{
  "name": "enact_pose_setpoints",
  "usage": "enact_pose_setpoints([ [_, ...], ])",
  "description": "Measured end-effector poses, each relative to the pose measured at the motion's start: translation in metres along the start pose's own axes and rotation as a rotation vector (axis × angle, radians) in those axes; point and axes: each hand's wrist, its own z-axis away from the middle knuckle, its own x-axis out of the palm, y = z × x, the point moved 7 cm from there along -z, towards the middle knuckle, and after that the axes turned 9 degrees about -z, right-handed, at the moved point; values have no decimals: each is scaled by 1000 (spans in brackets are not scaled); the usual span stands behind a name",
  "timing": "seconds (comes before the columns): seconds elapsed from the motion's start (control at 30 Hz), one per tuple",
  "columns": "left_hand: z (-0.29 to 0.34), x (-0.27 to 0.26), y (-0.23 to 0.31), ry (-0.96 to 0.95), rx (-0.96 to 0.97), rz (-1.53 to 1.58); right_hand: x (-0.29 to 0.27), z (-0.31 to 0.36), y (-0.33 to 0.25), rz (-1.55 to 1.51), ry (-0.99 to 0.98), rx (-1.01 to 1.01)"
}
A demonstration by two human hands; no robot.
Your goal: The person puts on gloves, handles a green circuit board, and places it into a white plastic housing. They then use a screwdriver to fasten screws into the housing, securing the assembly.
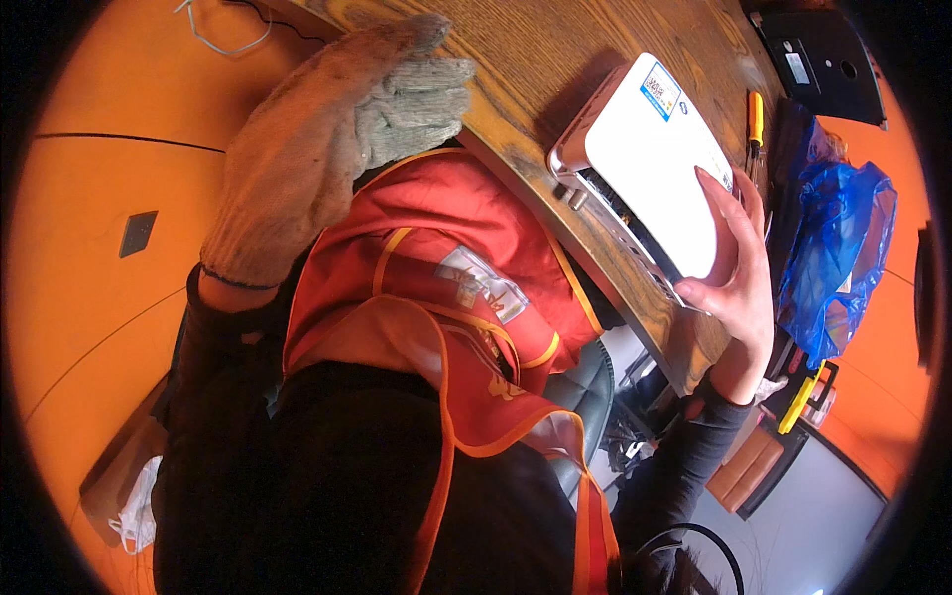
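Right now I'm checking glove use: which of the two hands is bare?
The right hand, gripping the white box at the table edge; the left hand wears a grey knit glove.

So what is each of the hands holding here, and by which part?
The bare right hand grips the white box-shaped device by its near edge, on the wooden table. The gloved left hand is open and holds nothing.

white box [650, 169], grey glove [327, 139], orange-red vest [436, 268], blue bag [838, 248].

A wooden table [555, 59] carries a white box-shaped device [650, 159], touching the right fingers [719, 193]; a yellow-handled screwdriver [756, 119] lies just beyond them.
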Motion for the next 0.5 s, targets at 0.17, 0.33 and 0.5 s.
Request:
enact_pose_setpoints([
  [0.17, 1, 0, 2, -17, -31, -246, 5, 1, 2, 32, 4, -2],
  [0.33, -1, 1, -3, 20, -166, 13, 9, 1, 1, 6, 0, 0],
  [0.5, 0, 10, -15, 46, -337, 413, 4, 2, 1, -117, 15, 10],
])
